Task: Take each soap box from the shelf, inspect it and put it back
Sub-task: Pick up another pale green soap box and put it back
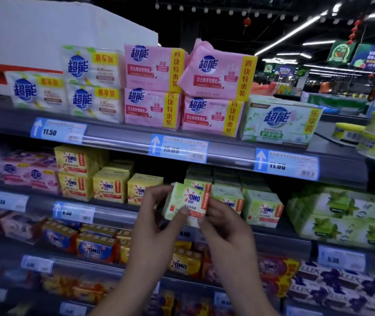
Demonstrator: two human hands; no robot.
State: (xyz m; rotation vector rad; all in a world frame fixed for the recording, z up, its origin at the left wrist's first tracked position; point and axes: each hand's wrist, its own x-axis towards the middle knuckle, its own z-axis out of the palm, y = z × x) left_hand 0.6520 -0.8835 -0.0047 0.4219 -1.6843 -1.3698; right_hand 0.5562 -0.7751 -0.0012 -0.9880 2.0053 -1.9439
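The soap box, a pale green OMO pack with a red-orange band down its right edge, is held up in both hands in front of the second shelf, just off its front edge. The left hand has its grip closed on the box's left side, the thumb pressed on the lower front face and the fingers curled round behind. The right hand grips the lower right corner, fingertips pinched on the band and the bottom edge. The box is tilted a little, printed face toward the camera.

Directly behind the box and to its right sit more green OMO boxes in a row on the same shelf. To its left stand yellow OMO boxes, stacked two high at the far end. Above the box, on the top shelf, are pink packs stacked in two layers, with white packs further left and a single light green pack to the right. Blue price tags run along the shelf rail above the box. Below it, the lower shelves hold blue and yellow OMO packs; their print is blurred, so the exact kinds cannot be made out.
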